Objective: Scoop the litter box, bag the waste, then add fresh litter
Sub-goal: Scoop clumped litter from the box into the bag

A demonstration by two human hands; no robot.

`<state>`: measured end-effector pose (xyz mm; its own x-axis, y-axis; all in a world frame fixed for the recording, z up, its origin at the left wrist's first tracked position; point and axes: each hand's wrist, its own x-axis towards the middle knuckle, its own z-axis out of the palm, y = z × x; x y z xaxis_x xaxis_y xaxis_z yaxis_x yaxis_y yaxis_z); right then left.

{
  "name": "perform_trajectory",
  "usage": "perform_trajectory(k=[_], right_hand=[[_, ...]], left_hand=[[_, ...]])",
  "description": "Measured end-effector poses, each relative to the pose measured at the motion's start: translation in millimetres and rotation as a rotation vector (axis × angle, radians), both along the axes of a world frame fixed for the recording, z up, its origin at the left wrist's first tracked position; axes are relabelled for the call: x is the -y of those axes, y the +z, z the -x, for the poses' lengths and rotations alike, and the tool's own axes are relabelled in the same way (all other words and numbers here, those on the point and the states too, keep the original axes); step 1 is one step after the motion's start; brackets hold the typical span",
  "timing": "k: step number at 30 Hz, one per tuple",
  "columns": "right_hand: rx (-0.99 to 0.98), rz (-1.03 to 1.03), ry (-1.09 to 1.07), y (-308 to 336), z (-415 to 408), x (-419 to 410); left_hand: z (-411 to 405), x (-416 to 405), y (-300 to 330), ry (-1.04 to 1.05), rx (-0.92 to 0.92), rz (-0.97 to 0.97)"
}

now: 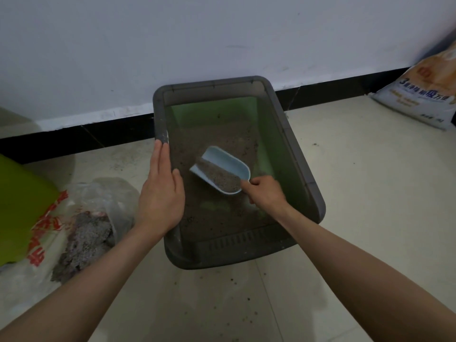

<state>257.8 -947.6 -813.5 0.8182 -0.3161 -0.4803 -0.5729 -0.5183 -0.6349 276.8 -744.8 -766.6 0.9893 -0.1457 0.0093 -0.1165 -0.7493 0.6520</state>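
Note:
A grey litter box (pixel 299 154) with a green inner wall stands on the floor against the wall, its bottom covered in brownish litter. My right hand (pixel 265 191) grips the handle of a light blue scoop (pixel 229 161), which is held over the box and loaded with grey litter. My left hand (pixel 161 188) rests flat with straight fingers on the box's left rim. On the floor to the left lies a clear plastic bag (pixel 113 198) with red print, open, with a heap of grey clumped litter inside.
A white sack of fresh litter (pixel 424 92) leans against the wall at the far right. A yellow-green object (pixel 22 206) sits at the left edge. Loose litter grains dot the tile floor (pixel 357 193) in front of the box.

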Motion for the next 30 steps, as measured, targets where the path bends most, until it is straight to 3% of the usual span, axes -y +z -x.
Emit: perform_trajectory(k=[13, 18, 30], right_hand=[[-0.087, 0.174, 0.182, 9, -1, 2], [-0.056, 0.153, 0.242, 16, -11, -6], [0.318, 0.209, 0.141, 8, -7, -21]], left_hand=[[1, 1, 2, 0.010, 0.007, -0.009], [0, 2, 3, 0.017, -0.010, -0.014], [0, 0, -1, -0.002, 0.009, 0.015]])
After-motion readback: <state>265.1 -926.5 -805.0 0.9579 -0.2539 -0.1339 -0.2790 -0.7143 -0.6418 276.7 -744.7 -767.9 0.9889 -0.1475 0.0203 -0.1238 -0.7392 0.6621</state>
